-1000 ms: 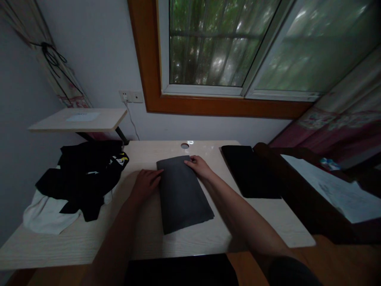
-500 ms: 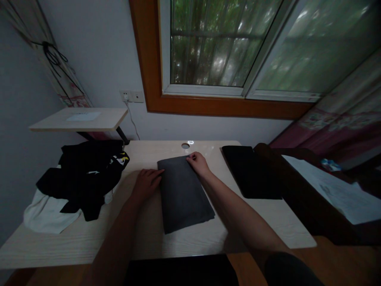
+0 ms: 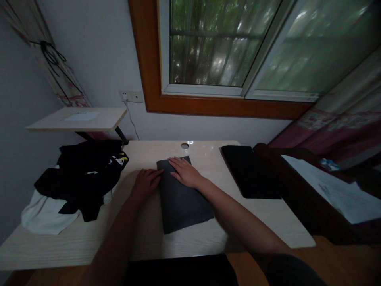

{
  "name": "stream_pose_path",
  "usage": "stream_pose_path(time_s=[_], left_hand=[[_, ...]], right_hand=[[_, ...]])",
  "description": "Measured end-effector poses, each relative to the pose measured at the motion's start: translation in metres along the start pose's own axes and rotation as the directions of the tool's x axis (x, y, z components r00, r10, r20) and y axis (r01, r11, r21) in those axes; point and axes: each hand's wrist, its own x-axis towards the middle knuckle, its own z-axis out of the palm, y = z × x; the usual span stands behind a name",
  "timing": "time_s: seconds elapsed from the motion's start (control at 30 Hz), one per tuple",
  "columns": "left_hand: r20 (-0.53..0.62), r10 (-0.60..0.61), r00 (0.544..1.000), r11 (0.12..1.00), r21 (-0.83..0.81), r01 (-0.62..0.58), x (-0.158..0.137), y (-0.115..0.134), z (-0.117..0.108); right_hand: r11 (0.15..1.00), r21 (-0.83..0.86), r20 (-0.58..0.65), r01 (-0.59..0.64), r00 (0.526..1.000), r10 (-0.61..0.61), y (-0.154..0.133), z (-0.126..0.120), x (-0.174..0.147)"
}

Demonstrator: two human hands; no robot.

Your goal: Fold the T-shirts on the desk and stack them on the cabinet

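Note:
A dark grey piece of clothing or cloth [image 3: 184, 206], folded into a flat rectangle, lies in the middle of the light wooden table, its layers showing at the lower right edge. My right hand [image 3: 185, 171] rests flat across its upper part, fingers stretched toward the left. At its upper left edge is my left hand [image 3: 145, 182], palm down with fingers extended, the fingertips touching the fold. Neither hand grips anything.
Black clothes [image 3: 86, 178] are heaped over a white garment [image 3: 44, 214] on the left, below a raised shelf [image 3: 110, 121]. A flat, folded black item [image 3: 250, 174] lies on the table's right. A cable hole [image 3: 185, 145] is near the back edge.
My right hand has let go of the cloth's upper right corner and moved left, now lying flat on top of it. My left hand stays at the left edge.

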Motion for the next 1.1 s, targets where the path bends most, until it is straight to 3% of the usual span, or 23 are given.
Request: stream_pose_path(time_s=[0.33,0.57,0.83,1.1], left_hand=[[-0.01,-0.009,1.0,1.0,0.012,0.009,0.0,0.001,0.0],[-0.004,-0.043,0.999,0.996,-0.08,0.043,0.001,-0.001,0.001],[-0.043,-0.183,0.982,0.954,-0.25,0.167,-0.002,0.004,0.003],[-0.051,-0.237,0.97,0.923,-0.324,0.209,-0.001,0.002,0.005]], right_hand=[[0.981,0.053,0.044,-0.186,0.982,0.184,0.036,0.004,-0.01],[0.893,0.279,-0.081,-0.354,0.918,0.389,0.071,0.008,-0.041],[0.819,0.412,-0.167,-0.4,0.851,0.499,0.043,-0.008,-0.07],[0.601,0.624,-0.021,-0.499,0.758,0.652,0.018,-0.014,-0.082]])
